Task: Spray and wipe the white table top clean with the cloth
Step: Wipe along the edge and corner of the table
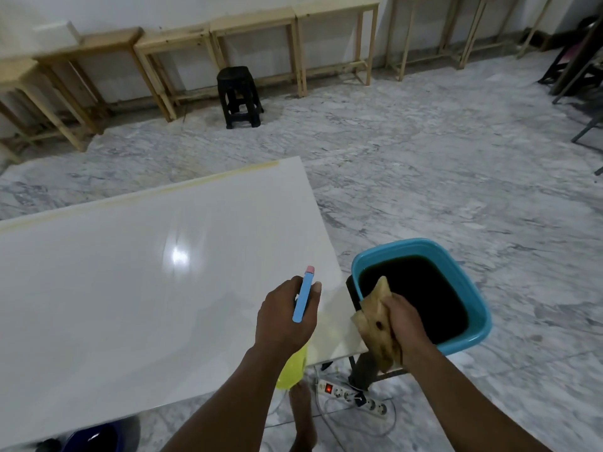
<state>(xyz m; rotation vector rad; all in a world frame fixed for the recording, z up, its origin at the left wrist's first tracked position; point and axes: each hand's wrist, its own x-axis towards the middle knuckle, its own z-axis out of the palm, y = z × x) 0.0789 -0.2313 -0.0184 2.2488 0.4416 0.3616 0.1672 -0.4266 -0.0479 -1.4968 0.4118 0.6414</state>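
Observation:
The white table top (130,288) fills the left half of the view, glossy, with a yellowish stain along its far edge. My left hand (284,316) is over the table's near right corner, gripping a spray bottle (301,298) with a blue trigger head, pink nozzle and yellow-green body hanging below the hand. My right hand (406,318) holds a tan cloth (375,324) bunched at the rim of a blue basin (476,288), just right of the table's corner.
The blue basin holds dark liquid and stands on a dark stool beside the table. A white power strip (352,398) with cables lies on the marble floor below. My bare foot (303,415) is near it. Wooden tables and a black stool (239,96) line the far wall.

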